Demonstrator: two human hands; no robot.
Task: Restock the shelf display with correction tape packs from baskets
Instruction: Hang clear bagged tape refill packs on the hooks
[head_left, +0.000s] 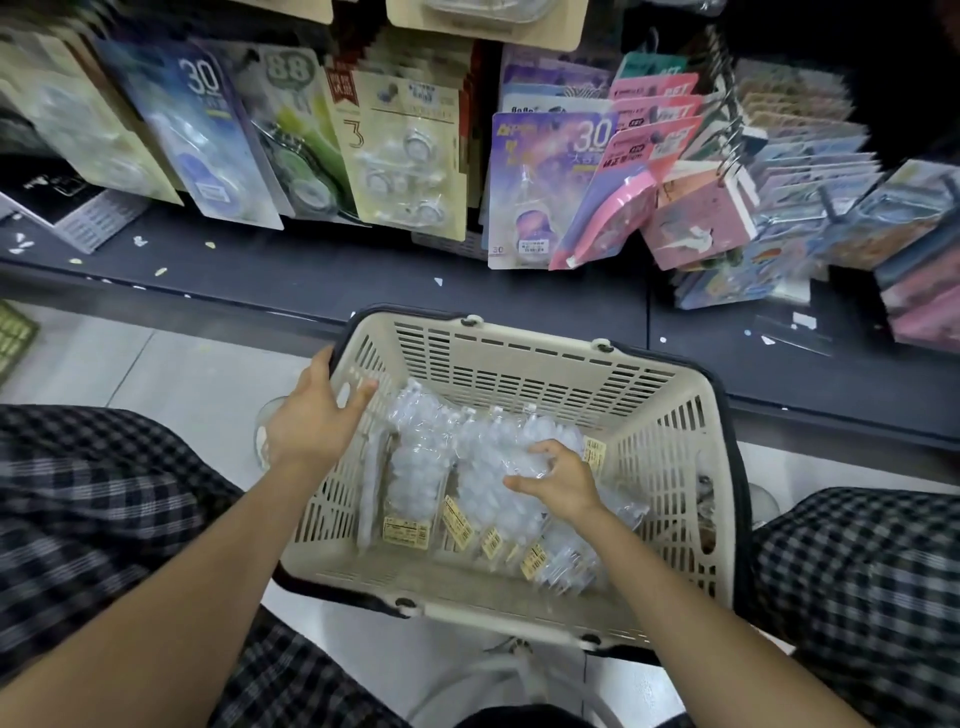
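1. Beige basket (519, 358) on floor before shelf (311, 270) — clear correction tape packs (415, 467) inside.
2. Left hand (311, 415) — fingers relaxed, resting on basket rim.
3. Right hand (558, 480) — grip curled round one pack (524, 457).

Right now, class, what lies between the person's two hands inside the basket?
In the head view, clear plastic packs with yellow labels lie between the left hand, at the basket rim, and the right hand, which rests on the packs.

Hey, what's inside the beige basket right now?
The beige basket holds clear plastic packs with yellow price labels. The right hand grips the top one; the left hand rests at the rim. Whatever lies beneath the packs is covered.
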